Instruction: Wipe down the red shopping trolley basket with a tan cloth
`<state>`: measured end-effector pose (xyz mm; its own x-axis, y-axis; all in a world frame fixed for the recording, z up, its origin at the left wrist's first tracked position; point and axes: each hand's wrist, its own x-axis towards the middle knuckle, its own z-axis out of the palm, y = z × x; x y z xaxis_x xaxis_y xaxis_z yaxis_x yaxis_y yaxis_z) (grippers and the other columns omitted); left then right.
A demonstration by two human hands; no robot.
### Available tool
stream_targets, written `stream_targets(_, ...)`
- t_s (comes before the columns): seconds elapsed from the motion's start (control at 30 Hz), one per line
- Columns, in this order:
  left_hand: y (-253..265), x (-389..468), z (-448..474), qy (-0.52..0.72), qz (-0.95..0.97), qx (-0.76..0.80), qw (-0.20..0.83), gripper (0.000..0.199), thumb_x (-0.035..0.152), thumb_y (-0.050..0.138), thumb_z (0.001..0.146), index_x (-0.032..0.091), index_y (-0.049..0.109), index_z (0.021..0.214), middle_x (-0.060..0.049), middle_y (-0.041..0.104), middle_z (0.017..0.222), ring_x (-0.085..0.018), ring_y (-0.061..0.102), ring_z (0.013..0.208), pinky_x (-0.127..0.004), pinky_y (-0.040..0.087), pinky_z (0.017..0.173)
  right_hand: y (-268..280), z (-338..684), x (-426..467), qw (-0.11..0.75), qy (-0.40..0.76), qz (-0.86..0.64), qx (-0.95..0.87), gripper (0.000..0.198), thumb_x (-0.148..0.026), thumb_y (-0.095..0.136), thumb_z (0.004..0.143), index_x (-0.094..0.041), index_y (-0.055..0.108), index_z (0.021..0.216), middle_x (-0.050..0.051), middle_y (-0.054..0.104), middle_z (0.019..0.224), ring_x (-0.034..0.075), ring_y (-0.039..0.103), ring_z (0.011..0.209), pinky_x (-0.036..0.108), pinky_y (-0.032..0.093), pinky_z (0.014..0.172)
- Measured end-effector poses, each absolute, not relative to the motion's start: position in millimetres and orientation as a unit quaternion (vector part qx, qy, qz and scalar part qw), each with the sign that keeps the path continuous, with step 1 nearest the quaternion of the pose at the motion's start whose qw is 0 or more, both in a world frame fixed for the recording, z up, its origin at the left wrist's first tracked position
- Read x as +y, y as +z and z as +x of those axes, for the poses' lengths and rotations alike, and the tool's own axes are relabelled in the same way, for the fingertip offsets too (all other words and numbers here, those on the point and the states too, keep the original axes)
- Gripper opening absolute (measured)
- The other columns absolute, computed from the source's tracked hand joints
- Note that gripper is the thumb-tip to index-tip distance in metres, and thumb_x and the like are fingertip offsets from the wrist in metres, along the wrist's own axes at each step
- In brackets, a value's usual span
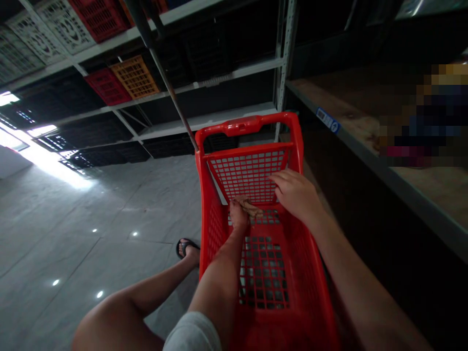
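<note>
A red plastic shopping cart stands in front of me in the head view, its mesh sides and slotted floor showing. My left hand reaches down inside it, closed on a crumpled brown cloth near the foot of the mesh back panel. Over the cart's right side, close to that panel, hangs my right hand, its fingers stretched out and slightly bent with nothing seen in them. Whether its palm rests on the rim is hidden.
Metal shelving with plastic crates, among them a yellow one, runs along the back. A thin pole meets the cart's left handle side. A wooden shelf with a blue label borders the right. My sandalled foot is left of the cart.
</note>
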<state>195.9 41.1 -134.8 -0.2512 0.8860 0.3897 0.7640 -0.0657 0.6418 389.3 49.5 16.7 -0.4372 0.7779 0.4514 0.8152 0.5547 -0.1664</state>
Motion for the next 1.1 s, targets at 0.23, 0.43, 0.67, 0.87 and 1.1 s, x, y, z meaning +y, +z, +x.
stream_targets(0.23,-47.4,122.0,203.5,0.59,0.454,0.668,0.007,0.03,-0.001,0.051,0.085,0.021,0.06,0.103,-0.01,0.059,0.12,-0.022,0.06,0.12,-0.038,0.05,0.11,28.0,384.2,30.7,0.218,-0.039,-0.483,-0.847,0.04,-0.005,0.051,0.096,-0.014,0.084,0.116,0.013,0.083,0.12,0.03,0.073,0.111,0.045,0.056,0.108)
stream_targets(0.43,-31.4,118.2,189.4,0.597,0.502,0.626,-0.025,0.033,-0.002,0.056,0.081,0.022,0.065,0.102,-0.01,0.061,0.123,-0.025,0.06,0.127,-0.04,0.047,0.117,29.1,384.1,15.6,0.212,-0.045,-0.476,-0.853,0.038,-0.007,0.051,0.096,-0.014,0.084,0.114,0.013,0.084,0.118,0.031,0.075,0.109,0.047,0.059,0.106)
stream_targets(0.67,-141.3,57.1,173.3,0.416,0.422,0.801,0.092,0.029,-0.001,0.057,0.078,0.018,0.072,0.094,-0.017,0.07,0.12,-0.032,0.068,0.119,-0.045,0.052,0.109,24.0,381.8,4.4,0.332,-0.006,-0.385,-0.861,0.047,-0.005,0.044,0.097,-0.019,0.083,0.118,0.009,0.085,0.118,0.027,0.077,0.114,0.05,0.058,0.116)
stream_targets(0.87,-113.7,71.4,177.3,0.485,0.384,0.78,0.096,0.022,0.001,0.056,0.078,0.021,0.067,0.081,-0.008,0.071,0.098,-0.025,0.068,0.105,-0.037,0.054,0.1,18.6,386.5,4.3,0.362,0.017,-0.358,-0.861,0.043,-0.007,0.046,0.098,-0.021,0.081,0.119,0.008,0.084,0.119,0.026,0.077,0.113,0.046,0.062,0.108)
stream_targets(1.1,17.7,129.7,176.0,0.701,0.421,0.575,-0.035,0.029,0.001,0.054,0.08,0.024,0.067,0.092,-0.005,0.069,0.108,-0.023,0.064,0.116,-0.038,0.05,0.112,11.0,397.7,6.8,0.373,0.015,-0.395,-0.839,0.043,-0.01,0.046,0.098,-0.025,0.083,0.114,0.006,0.084,0.117,0.027,0.073,0.118,0.054,0.054,0.119)
